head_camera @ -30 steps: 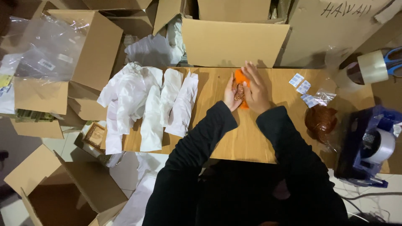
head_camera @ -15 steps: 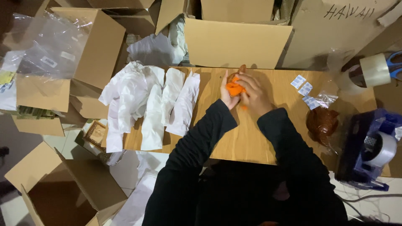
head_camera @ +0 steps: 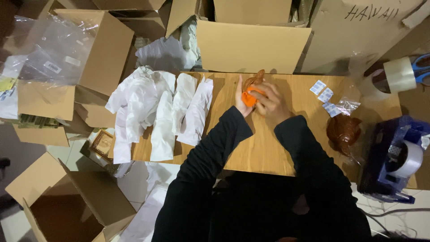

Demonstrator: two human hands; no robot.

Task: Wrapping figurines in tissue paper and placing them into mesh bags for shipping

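Wooden tabletop (head_camera: 268,148) ringed by open cardboard boxes (head_camera: 253,42), white folded bags (head_camera: 174,112) lying left of the hands, small white sachets (head_camera: 323,95) and a brown wrapped figurine (head_camera: 343,131) to their right, blue tape dispenser (head_camera: 394,157) further right. Both hands meet over the tabletop's far middle: left hand (head_camera: 242,96) cups an orange piece (head_camera: 247,96) with a brown figurine (head_camera: 254,79) poking above it, right hand (head_camera: 270,104) fingers closed over the same bundle. Looks like the wrapping or fitting step, mid-way; next move likely needs a steady left-hand hold while the right fingers work the orange piece around the figurine.
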